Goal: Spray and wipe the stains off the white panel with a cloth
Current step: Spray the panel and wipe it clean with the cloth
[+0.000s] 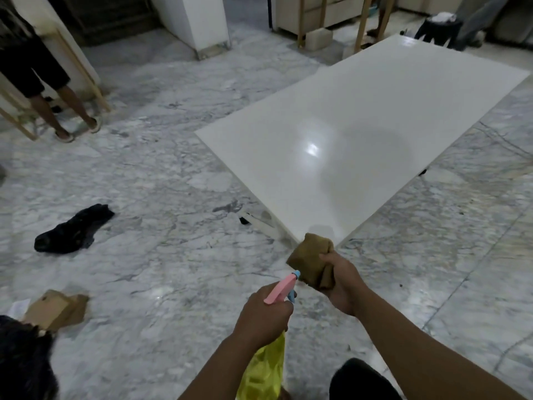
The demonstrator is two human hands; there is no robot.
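Observation:
A large glossy white panel [360, 134] lies low over the marble floor, stretching from the near middle to the far right. I see no clear stains on it from here. My left hand [264, 311] grips a spray bottle [268, 362] with a yellow body and a pink and blue trigger head, its nozzle aimed toward the panel's near corner. My right hand [343, 284] holds a bunched brown cloth [313, 259] just in front of that corner, above the floor.
A black rag [72, 230] lies on the marble floor [161, 255] to the left. A cardboard box [54, 308] sits at the near left. Another person's legs [62, 108] stand at the far left by wooden frames. Furniture and a brick [318, 38] line the back.

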